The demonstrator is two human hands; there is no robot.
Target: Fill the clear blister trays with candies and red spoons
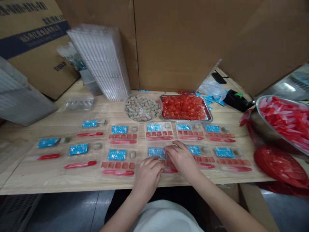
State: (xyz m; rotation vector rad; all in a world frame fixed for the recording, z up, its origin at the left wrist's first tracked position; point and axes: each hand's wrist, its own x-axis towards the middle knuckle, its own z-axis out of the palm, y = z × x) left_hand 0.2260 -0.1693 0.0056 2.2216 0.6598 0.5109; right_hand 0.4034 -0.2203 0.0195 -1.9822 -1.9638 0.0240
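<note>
Head view: L hand (147, 175), R hand (182, 159) curled over clear tray (146, 151), grips narrow, nothing clearly held.
Blue sachet (156, 152) lies crosswise at R fingertips (167, 149), L hand just below.

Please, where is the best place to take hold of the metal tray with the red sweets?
Probably grip the near long rim of the metal tray, coming from the person's side. The raised lip gives a firm edge, clear of the red sweets heaped inside. The left end sits close beside the round plate.
</note>
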